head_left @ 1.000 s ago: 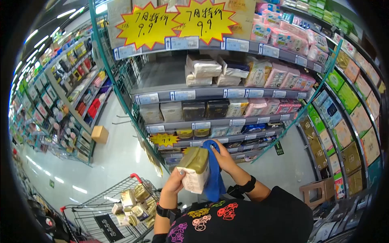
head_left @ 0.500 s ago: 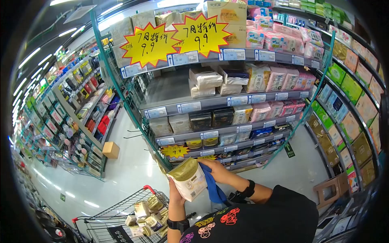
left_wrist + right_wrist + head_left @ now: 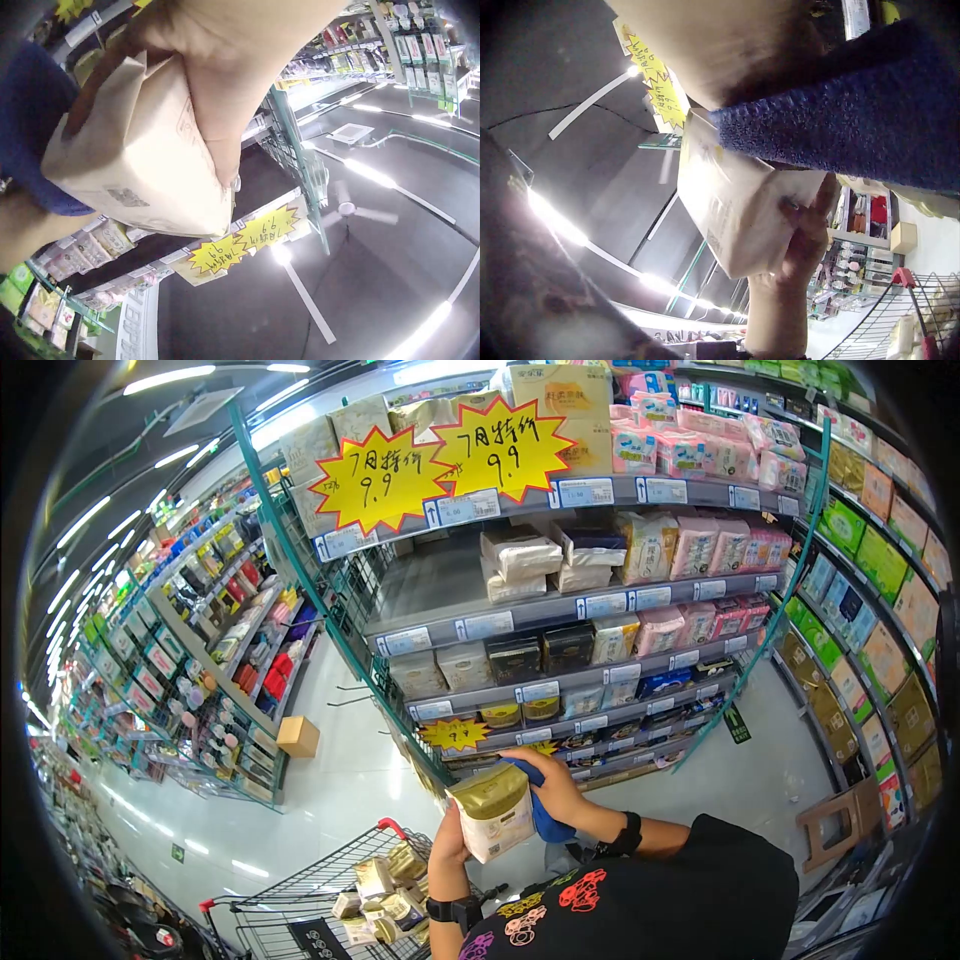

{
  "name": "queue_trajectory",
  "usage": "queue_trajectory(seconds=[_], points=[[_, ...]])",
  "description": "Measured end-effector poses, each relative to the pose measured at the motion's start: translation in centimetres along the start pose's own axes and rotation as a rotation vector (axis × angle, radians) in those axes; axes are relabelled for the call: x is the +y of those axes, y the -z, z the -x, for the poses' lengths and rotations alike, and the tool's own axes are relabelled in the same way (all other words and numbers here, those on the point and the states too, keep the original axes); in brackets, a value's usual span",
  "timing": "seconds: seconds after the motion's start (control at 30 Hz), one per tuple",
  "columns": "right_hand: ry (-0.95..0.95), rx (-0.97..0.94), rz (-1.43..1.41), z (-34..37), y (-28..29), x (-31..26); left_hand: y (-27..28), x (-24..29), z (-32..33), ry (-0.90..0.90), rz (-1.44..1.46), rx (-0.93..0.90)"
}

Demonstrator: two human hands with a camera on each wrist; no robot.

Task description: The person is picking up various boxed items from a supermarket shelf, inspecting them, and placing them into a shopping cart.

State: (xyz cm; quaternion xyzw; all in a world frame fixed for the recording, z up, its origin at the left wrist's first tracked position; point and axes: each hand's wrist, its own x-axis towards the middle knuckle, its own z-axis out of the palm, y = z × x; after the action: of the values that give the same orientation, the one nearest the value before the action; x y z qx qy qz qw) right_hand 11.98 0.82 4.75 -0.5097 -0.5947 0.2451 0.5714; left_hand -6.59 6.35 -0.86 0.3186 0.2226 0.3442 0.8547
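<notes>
Pack (image 3: 492, 822) between left hand (image 3: 449, 842) and right hand (image 3: 556, 787) with blue cloth (image 3: 547, 822)

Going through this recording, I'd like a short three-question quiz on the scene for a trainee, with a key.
1. Multiple choice: which hand holds the blue cloth? A left, B right, C neither.
2. True or false: the shopping cart has several packages in it.
3. Fill in: in the head view, the upper part of the held pack is ____ in colour.

Key: 1 B, the right hand; 2 true; 3 gold.
</notes>
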Motion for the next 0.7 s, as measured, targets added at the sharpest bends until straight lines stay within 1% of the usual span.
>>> queue_trajectory(seconds=[0.1, 0.2, 0.23, 0.33, 0.37, 0.47, 0.5, 0.57, 0.6, 0.63, 0.7], points=[[0.014, 0.035, -0.005, 0.4, -0.1, 0.6, 1.0, -0.5, -1.3, -0.100, -0.143, 0.109], [-0.006, 0.005, 0.044, 0.1, -0.1, 0.4, 2.4, -0.9, -2.1, -0.386, -0.266, 0.352], [-0.007, -0.038, 0.075, 0.0, -0.1, 0.8, 1.0, 0.0, -1.4, -0.422, -0.332, 0.391], [-0.026, -0.111, 0.018, 0.5, -0.8, 1.8, -1.1, 1.0, -0.7, -0.446, -0.193, 0.445], [0.002, -0.145, -0.005, 0.7, -1.0, 1.9, -0.8, 1.0, -0.7, -0.481, -0.245, 0.452], [-0.190, -0.209, -0.358, 2.3, -2.6, 4.3, -1.4, 1.2, -0.2, -0.540, -0.283, 0.503], [-0.214, -0.228, -0.333, 2.8, -3.2, 5.1, -1.6, 1.3, -0.1, -0.545, -0.264, 0.529], [-0.383, -0.231, -0.540, 3.9, -5.2, 9.3, -1.0, 1.1, -0.2, -0.626, -0.341, 0.561], [-0.470, -0.232, -0.643, 4.3, -5.9, 10.5, -0.7, 1.0, -0.2, -0.665, -0.380, 0.577], [-0.528, -0.215, -0.840, 4.3, -5.8, 9.5, -1.4, 1.2, 0.0, -0.715, -0.391, 0.597], [-0.490, -0.201, -0.762, 4.0, -6.0, 9.3, -1.0, 0.7, -0.2, -0.820, -0.588, 0.627]])
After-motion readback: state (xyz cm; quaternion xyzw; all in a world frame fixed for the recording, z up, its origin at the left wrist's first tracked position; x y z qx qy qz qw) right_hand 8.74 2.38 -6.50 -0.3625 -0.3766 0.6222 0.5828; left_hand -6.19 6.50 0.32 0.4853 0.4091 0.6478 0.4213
